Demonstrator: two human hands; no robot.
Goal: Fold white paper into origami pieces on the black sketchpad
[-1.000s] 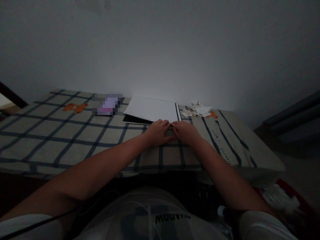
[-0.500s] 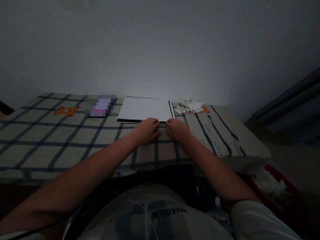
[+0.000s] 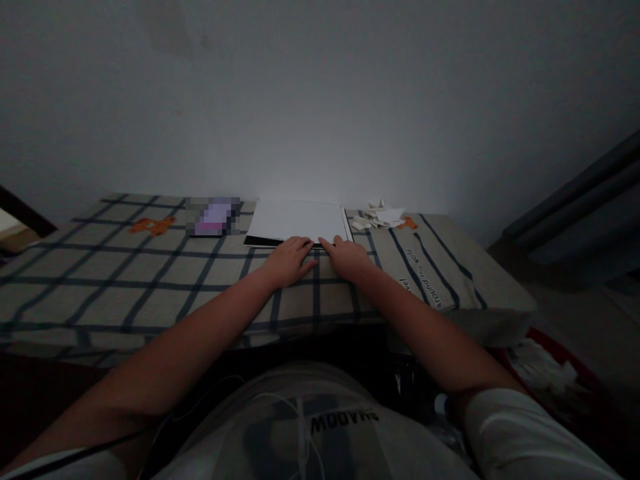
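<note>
I stand in the room and watch a person who leans both hands upon a table (image 3: 165, 290) covered with a checked cloth (image 3: 100, 277). The white sheet (image 3: 300, 219) lies flat near the wall (image 3: 320, 100), on top of something with a black surface, which shows as a dark strip along the front left side. I cannot tell whether this under part is a notebook or a board.

The left hand (image 3: 287, 261) is at the near edge of the sheet; its fingers lie close together on this edge, while the thumb stands apart, toward the right. The right hand (image 3: 347, 259) is just beside it, with the index finger stretched onto the same edge and the other fingers bent. Whether it pinches the paper, I cannot tell.

Right of the sheet there is a small heap of pale paper pieces (image 3: 383, 215). To the left, apart from it, lies a purple flat object (image 3: 215, 219), which is blurred. Lower at the right, beside the table, a red container (image 3: 543, 337) holds crumpled white stuff.
</note>
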